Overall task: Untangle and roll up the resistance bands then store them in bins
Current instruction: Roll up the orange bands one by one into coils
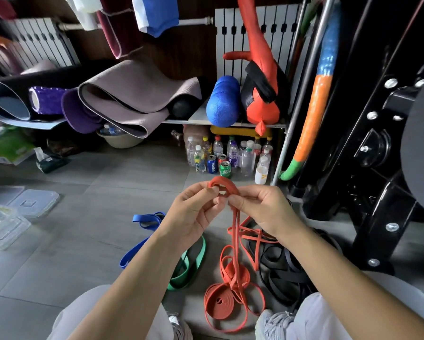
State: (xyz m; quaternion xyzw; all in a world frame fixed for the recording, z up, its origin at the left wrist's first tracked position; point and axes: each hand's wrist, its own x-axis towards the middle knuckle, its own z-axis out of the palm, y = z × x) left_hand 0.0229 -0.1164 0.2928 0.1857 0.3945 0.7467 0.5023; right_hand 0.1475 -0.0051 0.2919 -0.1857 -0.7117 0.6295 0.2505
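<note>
Both my bare forearms reach in from the lower corners and converge at mid-frame, wrists raised. My left hand (pixel 193 212) has its fingers curled, thumb and forefinger pinching the looped end of the red band (pixel 226 185). My right hand (pixel 262 208) sits just beside it, its grip pinching the same loop from the other side, fingertips close together.
</note>
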